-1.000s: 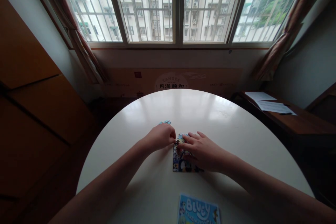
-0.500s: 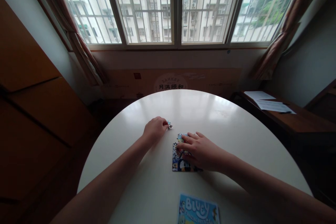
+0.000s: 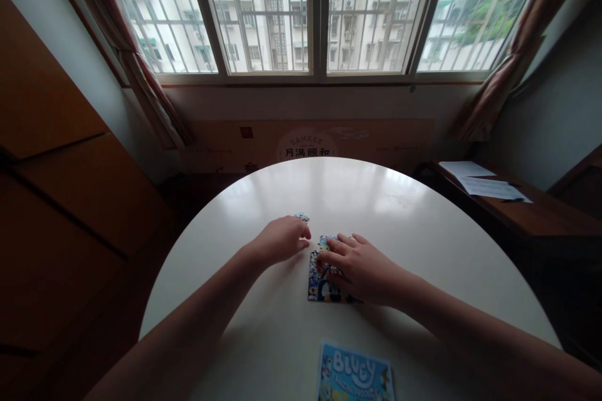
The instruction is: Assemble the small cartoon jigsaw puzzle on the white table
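Observation:
A partly assembled jigsaw puzzle (image 3: 316,279) with a dark, colourful picture lies on the white round table (image 3: 263,351). My right hand (image 3: 364,266) rests over its right side, fingers spread and pressing on its surface, covering much of it. Just left of the puzzle's upper edge is my left hand (image 3: 285,239), with thumb and fingers curled towards each other. Whatever is between those fingertips, if anything, is too small or hidden to make out. Behind that hand sits a small cluster of loose puzzle pieces (image 3: 302,217), partly covered by it.
Nearer me lies a blue Bluey box or booklet (image 3: 356,376). At the right, a brown wooden desk (image 3: 540,213) carries white papers (image 3: 489,187) and a dark pen. A barred window (image 3: 320,19) and a printed carton (image 3: 357,138) are beyond the table.
My left hand has come back from the loose pieces, slightly towards me and nearer the puzzle, uncovering more of the cluster. My right hand stays on the puzzle.

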Action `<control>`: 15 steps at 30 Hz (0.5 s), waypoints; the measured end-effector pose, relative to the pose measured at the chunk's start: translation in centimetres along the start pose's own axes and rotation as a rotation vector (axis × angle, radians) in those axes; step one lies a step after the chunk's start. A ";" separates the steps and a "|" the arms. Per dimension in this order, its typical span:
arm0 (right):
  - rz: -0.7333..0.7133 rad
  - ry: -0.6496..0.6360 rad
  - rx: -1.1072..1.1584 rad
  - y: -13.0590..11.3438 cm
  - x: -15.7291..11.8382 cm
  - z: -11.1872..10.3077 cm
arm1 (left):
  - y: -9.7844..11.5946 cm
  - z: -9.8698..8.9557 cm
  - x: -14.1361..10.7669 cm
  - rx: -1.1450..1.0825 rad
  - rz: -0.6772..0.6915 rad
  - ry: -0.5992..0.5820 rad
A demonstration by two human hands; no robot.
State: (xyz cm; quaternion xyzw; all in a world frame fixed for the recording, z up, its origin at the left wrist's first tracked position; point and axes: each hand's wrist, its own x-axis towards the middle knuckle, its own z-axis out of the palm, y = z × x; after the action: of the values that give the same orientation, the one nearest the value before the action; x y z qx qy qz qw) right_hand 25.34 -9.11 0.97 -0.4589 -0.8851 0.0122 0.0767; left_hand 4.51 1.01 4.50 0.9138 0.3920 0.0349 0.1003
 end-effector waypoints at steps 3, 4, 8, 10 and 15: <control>0.041 0.031 -0.025 0.1 0.1 0.3 | 0.6 -0.1 -0.4 0.011 0.073 -0.086; 0.051 0.044 -0.026 0.2 0.1 0.3 | 0.7 -0.1 -0.4 0.012 0.073 -0.080; 0.041 0.087 0.006 0.6 0.3 0.4 | 1.0 0.5 -0.2 0.018 0.068 -0.040; 0.036 0.100 0.027 0.7 0.3 0.4 | 1.1 0.9 0.0 0.032 0.049 -0.005; 0.027 0.093 0.063 0.7 0.2 0.2 | 1.6 1.8 0.3 0.019 -0.017 0.052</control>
State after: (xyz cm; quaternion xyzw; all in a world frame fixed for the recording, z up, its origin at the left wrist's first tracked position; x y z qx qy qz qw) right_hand 25.79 -8.53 0.70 -0.4680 -0.8736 0.0200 0.1319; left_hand 6.12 -0.10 3.11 0.9103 0.4023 0.0538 0.0816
